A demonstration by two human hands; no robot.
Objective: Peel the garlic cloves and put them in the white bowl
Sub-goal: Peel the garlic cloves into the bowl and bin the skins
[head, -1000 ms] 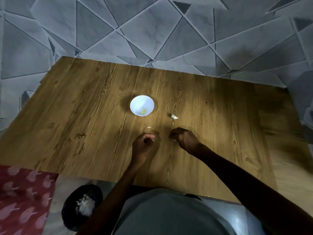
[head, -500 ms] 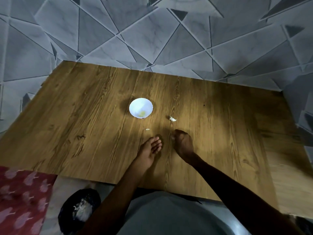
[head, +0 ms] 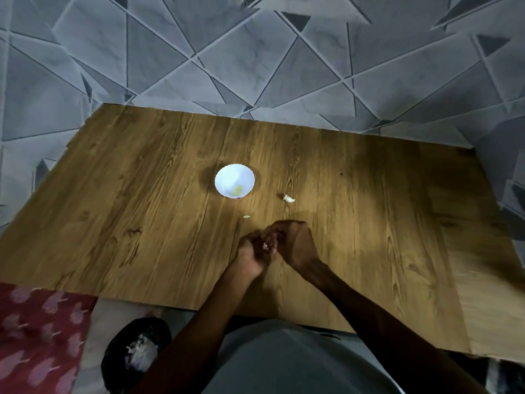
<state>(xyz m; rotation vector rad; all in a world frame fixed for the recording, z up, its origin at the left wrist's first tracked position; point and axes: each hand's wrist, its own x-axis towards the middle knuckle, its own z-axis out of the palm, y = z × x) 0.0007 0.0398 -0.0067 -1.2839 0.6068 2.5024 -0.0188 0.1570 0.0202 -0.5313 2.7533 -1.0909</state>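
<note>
Hands apart half second ago; now left hand (head: pixel 251 253) and right hand (head: pixel 297 245) meet toward desk (head: pixel 113 223) front edge, fingers curled, pinching garlic clove (head: pixel 265 246). Peeling likely starting. White bowl (head: pixel 227 177) holds one peeled clove (head: pixel 237 190).

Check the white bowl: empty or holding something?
Not empty: the white bowl holds a small yellowish piece near its bottom, likely peeled garlic.

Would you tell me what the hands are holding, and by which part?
Seemingly a garlic clove, pinched between fingertips of the left hand and right hand; which part cannot be told.
</note>
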